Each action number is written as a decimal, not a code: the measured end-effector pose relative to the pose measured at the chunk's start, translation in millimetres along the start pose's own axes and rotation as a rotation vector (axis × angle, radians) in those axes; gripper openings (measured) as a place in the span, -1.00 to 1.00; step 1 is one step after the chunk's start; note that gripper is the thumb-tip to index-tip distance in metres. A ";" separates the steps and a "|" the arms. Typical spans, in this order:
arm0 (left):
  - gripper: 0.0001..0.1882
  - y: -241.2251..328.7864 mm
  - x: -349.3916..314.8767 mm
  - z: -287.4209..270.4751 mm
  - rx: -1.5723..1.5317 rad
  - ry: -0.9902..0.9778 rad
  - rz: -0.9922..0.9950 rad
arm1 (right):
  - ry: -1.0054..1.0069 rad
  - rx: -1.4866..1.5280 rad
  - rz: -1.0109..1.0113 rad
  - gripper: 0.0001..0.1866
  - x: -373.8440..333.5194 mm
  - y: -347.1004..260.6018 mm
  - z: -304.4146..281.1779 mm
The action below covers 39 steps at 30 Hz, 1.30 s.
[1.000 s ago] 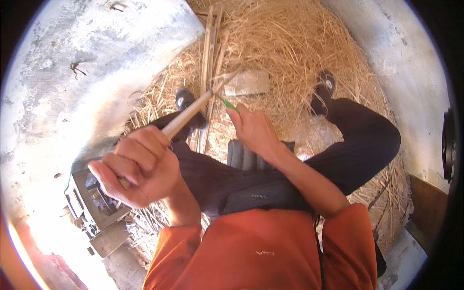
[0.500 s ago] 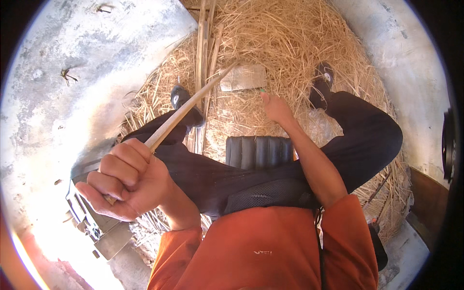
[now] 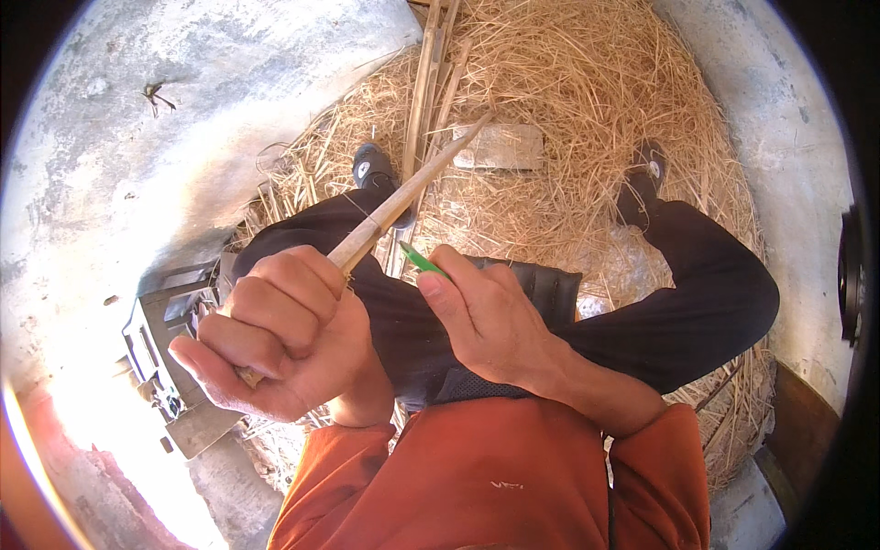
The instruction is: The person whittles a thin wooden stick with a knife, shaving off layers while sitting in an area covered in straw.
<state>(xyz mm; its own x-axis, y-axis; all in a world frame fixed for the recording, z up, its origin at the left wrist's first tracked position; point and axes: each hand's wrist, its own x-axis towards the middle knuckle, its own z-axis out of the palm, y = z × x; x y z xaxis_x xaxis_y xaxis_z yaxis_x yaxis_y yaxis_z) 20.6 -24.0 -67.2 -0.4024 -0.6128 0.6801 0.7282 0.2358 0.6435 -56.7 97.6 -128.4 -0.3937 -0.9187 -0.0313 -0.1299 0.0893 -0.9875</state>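
My left hand [image 3: 284, 335] is closed in a fist around the thick end of a long pale wooden stick [image 3: 411, 192]. The stick slants up and away to the right, narrowing to a point over the straw. To its right, my right hand [image 3: 490, 321] is closed on a small green tool with a dark tip [image 3: 422, 260], pinched between thumb and fingers. That tip sits close beside the stick; whether they touch I cannot tell. Most of the tool is hidden inside my fingers.
Dry straw [image 3: 577, 82] covers the floor between and beyond my legs. A pale flat block [image 3: 500, 147] lies ahead, with long wooden strips [image 3: 427, 82] left of it. A black ribbed pad [image 3: 559, 286] sits behind my right hand. At left stands a metal frame [image 3: 174, 339].
My right hand has come back from near the pale block to beside the stick, close to my left hand. My left hand keeps its hold; the whole view has shifted slightly.
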 end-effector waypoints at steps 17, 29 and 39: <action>-0.50 1.4 -1.7 9.4 -0.021 -0.018 -0.018 | 0.235 -0.510 0.237 -0.58 32.5 80.5 -22.0; -0.50 -2.8 6.5 6.7 0.020 0.022 -0.009 | 0.210 -0.790 0.540 -0.63 38.7 281.4 -84.4; -0.48 -3.9 4.6 6.5 0.157 0.375 0.074 | 0.346 -0.248 0.222 -0.49 55.1 125.3 -46.5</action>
<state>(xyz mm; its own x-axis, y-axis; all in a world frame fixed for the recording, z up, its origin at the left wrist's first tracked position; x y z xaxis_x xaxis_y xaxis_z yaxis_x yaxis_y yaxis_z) 12.3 -22.8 -64.4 -0.1010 -0.8151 0.5704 0.6424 0.3844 0.6631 -137.0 76.1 -246.6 -0.7106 -0.6890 -0.1425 -0.2048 0.3963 -0.8950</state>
